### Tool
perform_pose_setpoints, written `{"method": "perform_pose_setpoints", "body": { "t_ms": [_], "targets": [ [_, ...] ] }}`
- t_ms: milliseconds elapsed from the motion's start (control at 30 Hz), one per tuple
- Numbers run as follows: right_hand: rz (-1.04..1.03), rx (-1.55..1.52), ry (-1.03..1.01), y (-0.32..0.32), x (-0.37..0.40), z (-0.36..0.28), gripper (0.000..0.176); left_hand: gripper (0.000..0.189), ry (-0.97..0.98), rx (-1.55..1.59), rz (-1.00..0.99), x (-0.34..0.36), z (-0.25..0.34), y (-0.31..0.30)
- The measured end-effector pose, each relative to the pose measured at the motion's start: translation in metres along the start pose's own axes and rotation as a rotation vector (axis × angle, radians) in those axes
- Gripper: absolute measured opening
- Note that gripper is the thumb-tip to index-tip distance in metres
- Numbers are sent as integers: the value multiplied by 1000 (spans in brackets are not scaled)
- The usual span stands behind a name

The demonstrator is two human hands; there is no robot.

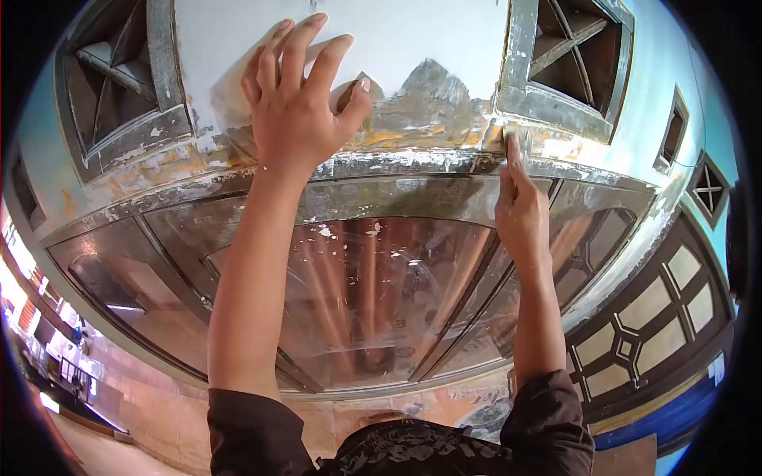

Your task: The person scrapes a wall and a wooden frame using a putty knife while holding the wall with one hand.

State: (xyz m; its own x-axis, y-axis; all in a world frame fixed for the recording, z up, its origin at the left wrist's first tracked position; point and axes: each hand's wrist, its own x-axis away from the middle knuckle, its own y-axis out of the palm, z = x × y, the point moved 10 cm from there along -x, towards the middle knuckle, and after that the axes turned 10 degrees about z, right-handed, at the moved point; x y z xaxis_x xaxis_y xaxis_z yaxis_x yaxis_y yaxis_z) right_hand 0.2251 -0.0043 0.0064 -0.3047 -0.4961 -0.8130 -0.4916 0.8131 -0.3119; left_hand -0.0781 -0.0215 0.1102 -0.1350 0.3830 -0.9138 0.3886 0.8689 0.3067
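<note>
Dark shirt fabric [409, 452] is seen at six o'clock. At eleven, the left hand [295, 111] is spread wide against the white panel [429, 32]. At one, the right hand [524, 205] is narrowed, its fingertips [510, 141] set at the worn trim [413, 157]; whether anything is held cannot be told.

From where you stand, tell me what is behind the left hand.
Behind the left hand: white wall above, a patchy, peeling band below. What the palm and wrist cover cannot be seen.
</note>
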Motion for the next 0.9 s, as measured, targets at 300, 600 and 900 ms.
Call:
{"method": "perform_pose_setpoints", "body": {
  "t_ms": [300,600,900],
  "targets": [
    [19,-33,-43,3,24,22,22,45,4,7,21,2,-1,-1],
    [33,-3,-71,5,24,6,40,44,-3,-6,-81,-4,2,0],
    [27,-29,-107,7,18,0,44,45,34,-1,1,-4,1,-1]
  ]
}}
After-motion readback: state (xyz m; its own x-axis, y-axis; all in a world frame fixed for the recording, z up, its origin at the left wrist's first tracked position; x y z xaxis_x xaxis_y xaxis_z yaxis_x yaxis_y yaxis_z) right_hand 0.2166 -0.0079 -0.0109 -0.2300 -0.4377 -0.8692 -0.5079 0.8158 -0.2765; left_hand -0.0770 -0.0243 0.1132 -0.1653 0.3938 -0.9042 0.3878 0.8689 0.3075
